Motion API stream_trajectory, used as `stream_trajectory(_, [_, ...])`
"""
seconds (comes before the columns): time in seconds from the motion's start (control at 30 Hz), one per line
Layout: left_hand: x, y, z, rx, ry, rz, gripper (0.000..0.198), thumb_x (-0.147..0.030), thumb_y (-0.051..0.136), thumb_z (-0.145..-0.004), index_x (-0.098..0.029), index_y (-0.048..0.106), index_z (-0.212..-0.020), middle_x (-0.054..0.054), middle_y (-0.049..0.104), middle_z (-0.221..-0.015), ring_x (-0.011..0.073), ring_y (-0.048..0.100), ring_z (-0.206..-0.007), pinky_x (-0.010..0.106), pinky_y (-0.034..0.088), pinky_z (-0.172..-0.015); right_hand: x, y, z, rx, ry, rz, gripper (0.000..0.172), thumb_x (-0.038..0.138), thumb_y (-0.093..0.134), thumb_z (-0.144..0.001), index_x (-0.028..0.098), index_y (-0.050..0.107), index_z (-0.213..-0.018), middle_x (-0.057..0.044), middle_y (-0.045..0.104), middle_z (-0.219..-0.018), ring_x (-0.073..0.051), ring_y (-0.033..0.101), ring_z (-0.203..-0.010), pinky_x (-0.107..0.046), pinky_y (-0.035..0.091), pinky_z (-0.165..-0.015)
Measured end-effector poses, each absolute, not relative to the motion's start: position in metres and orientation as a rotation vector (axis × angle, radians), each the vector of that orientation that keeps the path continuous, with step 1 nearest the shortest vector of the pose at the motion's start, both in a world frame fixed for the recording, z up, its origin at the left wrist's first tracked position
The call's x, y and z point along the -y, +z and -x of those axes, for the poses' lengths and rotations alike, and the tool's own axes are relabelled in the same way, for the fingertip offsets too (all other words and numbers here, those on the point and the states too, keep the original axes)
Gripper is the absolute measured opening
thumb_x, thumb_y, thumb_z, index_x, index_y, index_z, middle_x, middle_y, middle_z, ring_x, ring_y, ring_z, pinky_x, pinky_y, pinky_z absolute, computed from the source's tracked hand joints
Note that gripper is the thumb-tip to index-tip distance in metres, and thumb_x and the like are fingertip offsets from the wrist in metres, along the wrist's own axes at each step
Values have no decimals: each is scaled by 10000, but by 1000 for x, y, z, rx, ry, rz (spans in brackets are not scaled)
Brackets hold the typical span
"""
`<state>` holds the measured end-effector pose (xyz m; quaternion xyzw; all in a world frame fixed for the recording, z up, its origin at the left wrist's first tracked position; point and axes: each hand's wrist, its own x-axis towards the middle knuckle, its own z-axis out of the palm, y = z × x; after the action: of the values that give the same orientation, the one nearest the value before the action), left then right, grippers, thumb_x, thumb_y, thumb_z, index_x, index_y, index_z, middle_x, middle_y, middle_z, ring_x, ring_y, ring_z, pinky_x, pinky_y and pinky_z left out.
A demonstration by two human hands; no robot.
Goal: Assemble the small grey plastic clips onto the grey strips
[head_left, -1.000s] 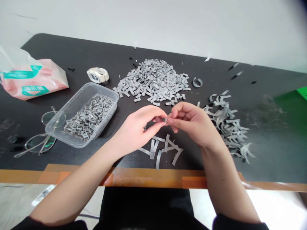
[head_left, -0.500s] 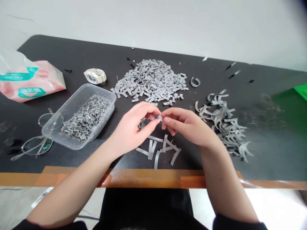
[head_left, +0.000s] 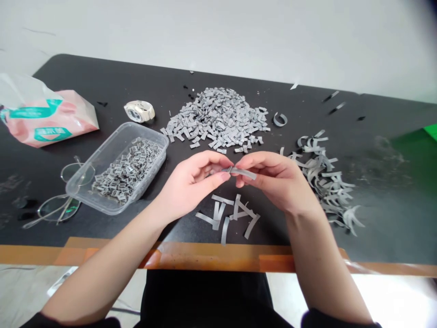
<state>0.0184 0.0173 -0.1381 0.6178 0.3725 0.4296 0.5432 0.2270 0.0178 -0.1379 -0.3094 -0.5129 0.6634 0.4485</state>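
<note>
My left hand (head_left: 191,180) is closed in a pinch around a small metal buckle (head_left: 231,169), held above the middle of the table. A short grey strip (head_left: 246,173) runs from the buckle to the right, across the fingers of my right hand (head_left: 278,180). My right hand is closed on that strip, its thumb below and index finger above. The fingers hide part of the strip, so how far it passes through the buckle is not clear. Below the hands lie several loose grey strips (head_left: 224,230).
Beyond the hands rises a heap of small grey pieces (head_left: 218,118). A clear plastic box (head_left: 112,209) of metal buckles stands left, beside glasses (head_left: 56,208), a white watch (head_left: 139,111) and a tissue pack (head_left: 68,120). Curved grey strips (head_left: 324,177) lie right.
A longer piece of the grey strip now shows between my hands, reaching over the right fingers. Both hands shifted slightly right in view, along with the whole scene.
</note>
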Motion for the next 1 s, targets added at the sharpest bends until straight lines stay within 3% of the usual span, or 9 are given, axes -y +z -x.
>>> stream_trajectory(0.1, [-16,-136,-20,-844,979,-1408,124,-232,736,-888,-178,690,-991,46,786,-948,164,757,-865,272,626,-788,-18,-139,-227,1257,1651,763,124,185,833,-832,258,833,-932,-6,778,-833,-137,713,-747,-282,599,-761])
stream_trajectory(0.2, [-15,-135,-21,-818,967,-1401,91,-197,728,-881,-181,691,-963,35,776,-906,165,758,-853,270,630,-780,-18,-141,-228,1282,1641,752,48,256,791,-884,248,838,-892,-10,772,-784,-127,701,-711,-260,587,-730])
stream_trajectory(0.27, [-14,-135,-21,-794,972,-1412,78,-166,708,-879,-177,689,-953,34,763,-893,158,750,-842,264,626,-779,-18,-141,-229,1298,1666,788,94,296,778,-895,229,833,-856,-19,769,-768,-129,691,-677,-259,577,-686])
stream_trajectory(0.47, [-13,-134,-22,-830,1006,-1459,63,-149,701,-863,-175,680,-916,24,706,-885,135,699,-809,246,602,-767,-16,-139,-226,1252,1672,944,83,250,855,-805,197,791,-804,13,708,-617,-111,629,-570,-237,528,-598])
stream_trajectory(0.6, [-14,-133,-21,-878,1018,-1461,72,-168,705,-862,-180,679,-928,21,714,-894,132,688,-805,239,588,-750,-17,-140,-224,1223,1657,912,84,212,871,-781,202,790,-802,10,729,-659,-100,637,-572,-221,530,-585])
stream_trajectory(0.73, [-15,-135,-21,-966,985,-1584,72,-180,692,-868,-180,691,-941,12,699,-853,133,653,-774,251,563,-733,-18,-143,-225,1222,1682,783,81,290,836,-830,215,806,-834,-13,759,-750,-110,647,-600,-237,543,-576])
stream_trajectory(1.0, [-14,-136,-22,-939,1022,-1767,50,-154,653,-889,-187,674,-919,21,678,-891,152,639,-830,286,541,-796,-16,-139,-226,1246,1783,904,75,220,841,-809,184,778,-788,11,704,-640,-98,612,-554,-208,516,-526])
